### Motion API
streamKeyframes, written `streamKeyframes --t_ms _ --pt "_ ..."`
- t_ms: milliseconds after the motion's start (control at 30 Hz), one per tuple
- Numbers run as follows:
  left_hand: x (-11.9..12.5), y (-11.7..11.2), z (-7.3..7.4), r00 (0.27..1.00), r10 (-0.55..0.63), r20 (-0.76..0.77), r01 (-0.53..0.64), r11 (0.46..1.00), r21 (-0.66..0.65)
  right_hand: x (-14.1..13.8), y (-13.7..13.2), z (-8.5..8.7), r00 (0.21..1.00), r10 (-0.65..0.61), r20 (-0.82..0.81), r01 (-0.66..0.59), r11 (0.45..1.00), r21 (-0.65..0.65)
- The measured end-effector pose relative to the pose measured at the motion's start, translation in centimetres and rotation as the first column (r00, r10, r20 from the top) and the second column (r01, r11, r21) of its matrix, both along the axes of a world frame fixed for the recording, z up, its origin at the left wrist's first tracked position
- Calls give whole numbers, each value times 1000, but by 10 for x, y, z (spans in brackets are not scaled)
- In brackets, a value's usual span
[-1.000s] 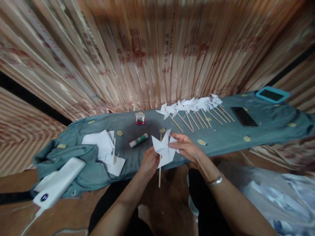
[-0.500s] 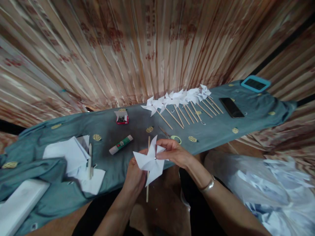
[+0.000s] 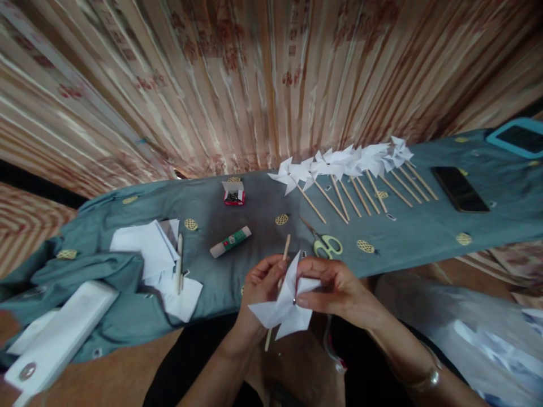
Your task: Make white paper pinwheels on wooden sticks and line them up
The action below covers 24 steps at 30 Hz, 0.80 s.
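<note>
My left hand [image 3: 259,288] is closed around a thin wooden stick [image 3: 287,246], which slants behind a white paper pinwheel [image 3: 282,311]. The pinwheel's blades fan out in front of the stick, over my lap at the table's near edge. My right hand [image 3: 339,288] pinches the pinwheel from the right, thumb beside the small metal pin [image 3: 294,301] at its centre. Whether the pin goes into the stick is hidden by the paper. Just beyond my right hand lie green-handled scissors [image 3: 326,245]. A glue stick [image 3: 231,242] lies on the cloth beyond my left hand.
Several finished pinwheels [image 3: 335,164] lie in a row at the back. A small box of pins [image 3: 234,193] stands left of them, a phone [image 3: 460,189] and blue-framed tablet [image 3: 517,137] right. Paper sheets [image 3: 142,246], a white pen [image 3: 179,265] and a white case [image 3: 63,339] lie left.
The view has turned left, so the table's things appear further right. The stick now leans more, its top to the right, and the pinwheel has tilted. Both hands keep their hold.
</note>
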<state>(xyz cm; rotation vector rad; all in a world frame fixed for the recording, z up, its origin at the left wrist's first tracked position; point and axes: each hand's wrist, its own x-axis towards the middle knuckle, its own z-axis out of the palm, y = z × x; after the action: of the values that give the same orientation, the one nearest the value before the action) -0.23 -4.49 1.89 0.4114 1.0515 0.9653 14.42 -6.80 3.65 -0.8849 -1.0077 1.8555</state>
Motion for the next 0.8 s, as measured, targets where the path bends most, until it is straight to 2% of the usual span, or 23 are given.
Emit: streamKeyframes --t_ms 100,167,267,367,433,533,600,667,733,800 --pt "-3 -2 -4 998 13 54 -11 999 -44 0 -2 4 993 -25 119 15 997 82" --pt "-6 -4 -7 999 -4 39 5 1000 -27 1 -3 7 970 -47 238 10 988 154" --pt "-12 -5 -11 999 -26 -37 28 998 60 1 -6 10 898 -118 424 -7 959 282" --pt "-17 -8 -11 993 -69 -101 85 982 166 0 -12 13 805 -249 538 -4 906 424" --pt "-20 -10 -9 985 -123 -119 147 965 219 -1 -17 15 710 -376 595 -12 839 544" --pt "-24 -14 -7 967 -197 -164 236 935 265 -2 -23 16 564 -564 603 -101 677 729" --pt "-25 -16 -5 953 -226 -200 277 917 286 -2 -24 17 526 -641 559 -167 566 807" --pt "-26 -18 -4 946 -236 -222 297 904 307 -2 -25 19 516 -683 518 -207 487 848" --pt "-27 -19 -3 945 -240 -222 302 900 315 -2 -25 21 502 -706 500 -225 451 863" --pt "-28 -19 -2 947 -245 -207 302 900 316 -1 -24 23 477 -714 512 -222 466 857"
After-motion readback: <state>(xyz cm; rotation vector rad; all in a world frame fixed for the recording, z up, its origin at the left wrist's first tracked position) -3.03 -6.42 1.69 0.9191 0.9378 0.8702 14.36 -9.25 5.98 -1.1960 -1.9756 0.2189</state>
